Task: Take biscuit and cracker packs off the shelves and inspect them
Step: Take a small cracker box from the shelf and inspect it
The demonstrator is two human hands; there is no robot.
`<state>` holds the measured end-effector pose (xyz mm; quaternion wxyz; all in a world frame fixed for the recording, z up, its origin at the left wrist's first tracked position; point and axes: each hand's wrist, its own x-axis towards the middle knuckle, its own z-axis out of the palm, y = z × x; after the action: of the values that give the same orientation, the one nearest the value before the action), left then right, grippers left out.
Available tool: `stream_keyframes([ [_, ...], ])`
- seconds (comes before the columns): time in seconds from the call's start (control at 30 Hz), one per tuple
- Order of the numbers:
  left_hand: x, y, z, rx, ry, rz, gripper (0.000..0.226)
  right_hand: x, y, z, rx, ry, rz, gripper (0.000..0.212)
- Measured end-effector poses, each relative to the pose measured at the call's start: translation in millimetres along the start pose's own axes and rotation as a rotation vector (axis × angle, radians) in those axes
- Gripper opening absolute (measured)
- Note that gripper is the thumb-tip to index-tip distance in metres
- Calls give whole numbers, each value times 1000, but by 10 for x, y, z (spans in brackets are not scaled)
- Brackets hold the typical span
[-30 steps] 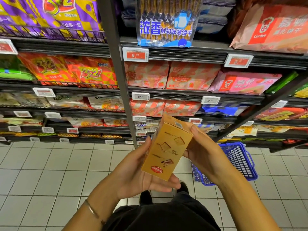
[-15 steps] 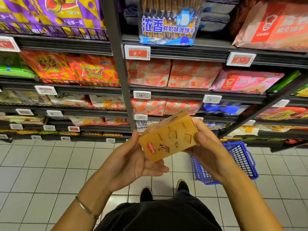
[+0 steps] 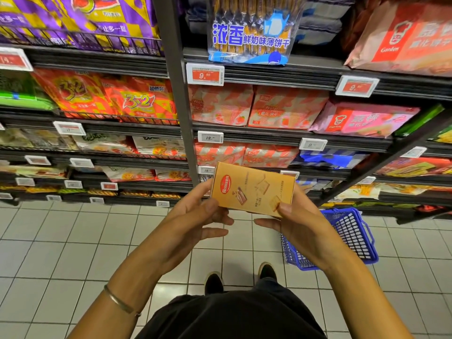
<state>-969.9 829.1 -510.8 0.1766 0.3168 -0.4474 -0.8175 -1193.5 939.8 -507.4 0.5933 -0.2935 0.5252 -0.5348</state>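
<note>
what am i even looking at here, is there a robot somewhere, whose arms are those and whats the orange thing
No robot here: a person stands in a shop aisle, and the view comes from one wide-angle camera worn on their head, looking forward and down. So the two arms are the wearer's own. The left hand and the right hand hold an orange box with biscuit pictures lengthwise between them, a thumb on each lower corner of its front. Behind it are shelves stocked with biscuit and wafer packs, with price tags on the edges. A blue basket stands on the tiled floor to the person's right, near their dark shoes.
</note>
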Motion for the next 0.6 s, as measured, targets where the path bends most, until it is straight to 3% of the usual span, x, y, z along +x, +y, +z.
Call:
stream_keyframes([
  [0.2, -20, 16, -15, -31, -19, 19, 71, -6, 42, 3, -54, 1, -1, 86],
  [0.4, -12, 1, -49, -18, -17, 49, 88, -1, 58, -4, -90, 14, -29, 81],
  [0.6, 5, 11, -52, 36, -31, 64, 87, 18, 72, 1, -100, 25, -63, 68],
])
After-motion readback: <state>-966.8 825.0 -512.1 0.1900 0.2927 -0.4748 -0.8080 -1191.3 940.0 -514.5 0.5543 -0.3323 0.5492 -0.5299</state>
